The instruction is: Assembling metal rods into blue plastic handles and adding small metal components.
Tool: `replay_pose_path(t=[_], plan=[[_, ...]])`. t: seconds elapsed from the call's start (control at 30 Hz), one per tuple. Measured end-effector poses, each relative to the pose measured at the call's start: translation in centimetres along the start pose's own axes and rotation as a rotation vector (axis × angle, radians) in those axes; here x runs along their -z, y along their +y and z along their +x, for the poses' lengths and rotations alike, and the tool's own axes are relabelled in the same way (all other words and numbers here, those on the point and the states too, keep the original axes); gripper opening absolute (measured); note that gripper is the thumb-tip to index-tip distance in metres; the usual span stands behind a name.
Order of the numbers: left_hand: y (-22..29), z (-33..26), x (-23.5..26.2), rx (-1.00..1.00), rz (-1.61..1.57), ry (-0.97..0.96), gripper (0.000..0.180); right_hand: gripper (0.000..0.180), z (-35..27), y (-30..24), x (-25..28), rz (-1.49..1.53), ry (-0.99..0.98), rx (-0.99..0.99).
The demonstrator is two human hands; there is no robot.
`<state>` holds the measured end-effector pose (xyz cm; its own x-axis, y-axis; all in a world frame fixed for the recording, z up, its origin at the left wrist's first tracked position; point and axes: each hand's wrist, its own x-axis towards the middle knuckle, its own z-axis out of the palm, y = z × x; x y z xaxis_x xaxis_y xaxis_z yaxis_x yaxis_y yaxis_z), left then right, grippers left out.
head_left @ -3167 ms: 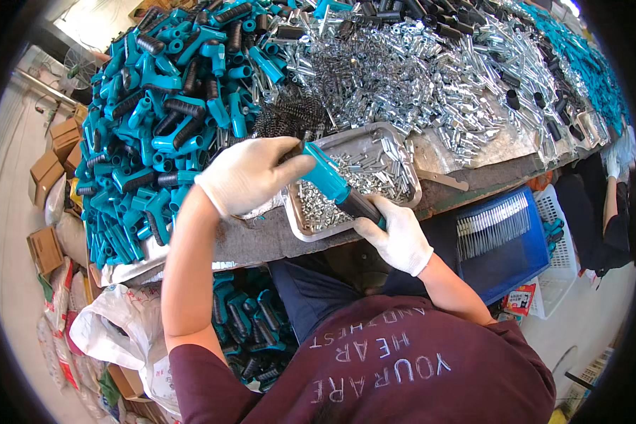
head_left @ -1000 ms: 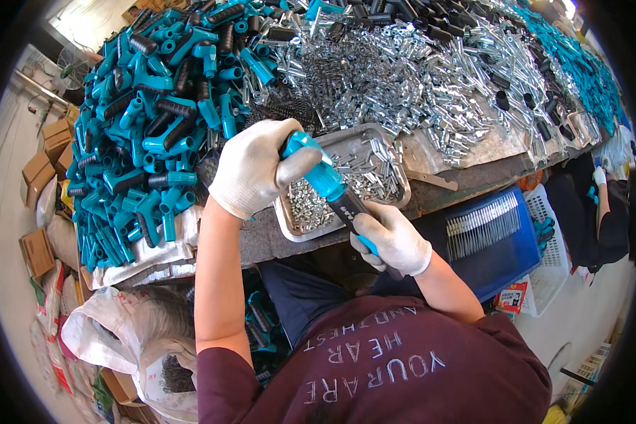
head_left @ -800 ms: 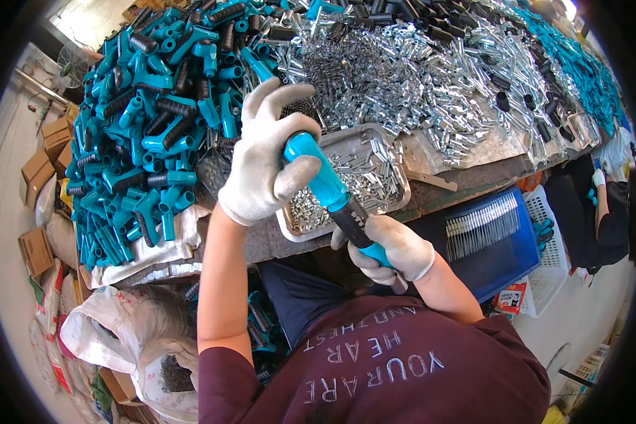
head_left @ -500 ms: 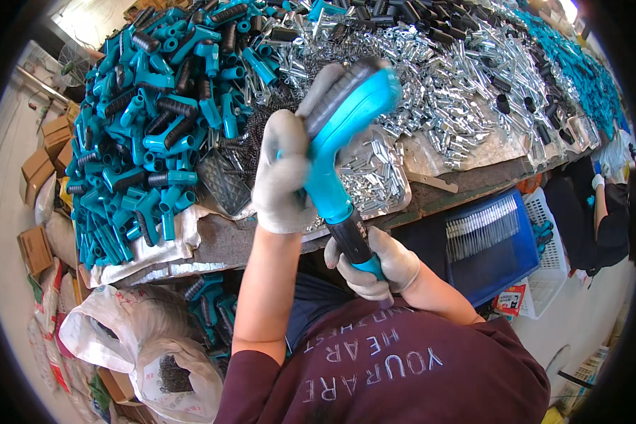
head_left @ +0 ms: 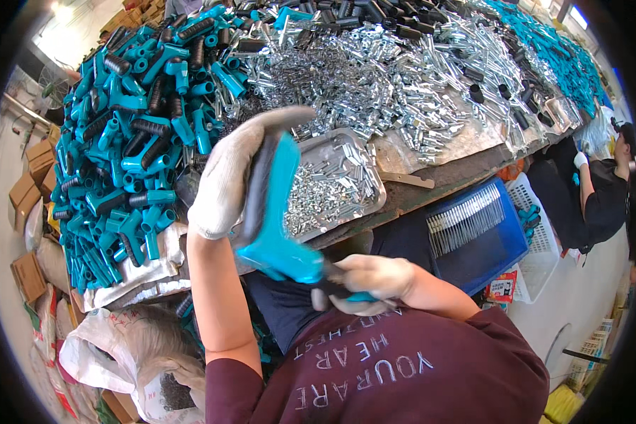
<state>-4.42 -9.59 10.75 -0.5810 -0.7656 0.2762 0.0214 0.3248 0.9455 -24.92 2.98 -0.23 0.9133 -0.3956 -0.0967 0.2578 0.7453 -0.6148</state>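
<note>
A teal pistol-shaped handle [head_left: 284, 205] with a black grip strip, slightly blurred, stands in front of my chest. My gloved left hand [head_left: 224, 180] lies with its palm along the black strip, fingers stretched out past the handle's top end rather than wrapped round it. My gloved right hand [head_left: 371, 279] is closed round the black and teal shaft at the handle's lower end. Left of my left hand, a heap of teal and black handles [head_left: 131, 134] covers the table. Just beyond the handle is a metal tray [head_left: 346, 208] of small silver parts.
Silver metal parts [head_left: 431, 78] and springs are piled across the table [head_left: 466, 157]. Below its edge sit a blue crate [head_left: 477, 261] and a white basket [head_left: 540, 272]. Plastic sacks [head_left: 95, 353] stand at lower left. Another person [head_left: 601, 187] is at the far right.
The handle has turned, its top swinging left and its body tipping toward my chest. My left hand has moved left and its fingers have straightened. My right hand still grips the shaft.
</note>
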Motion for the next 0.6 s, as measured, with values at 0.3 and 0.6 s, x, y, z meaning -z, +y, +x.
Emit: replay_pose_path(t=[0.3, 0.6], plan=[[-0.2, 0.2, -0.2, 0.151, -0.105, 0.051, 0.046, 0.037, 0.0, -0.7, -1.6, -0.24, 0.207, -0.045], [-1.4, 0.8, -0.8, 0.18, -0.038, -0.008, 0.046, 0.035, 0.5, 0.6, 0.2, -0.325, 0.322, -0.041]])
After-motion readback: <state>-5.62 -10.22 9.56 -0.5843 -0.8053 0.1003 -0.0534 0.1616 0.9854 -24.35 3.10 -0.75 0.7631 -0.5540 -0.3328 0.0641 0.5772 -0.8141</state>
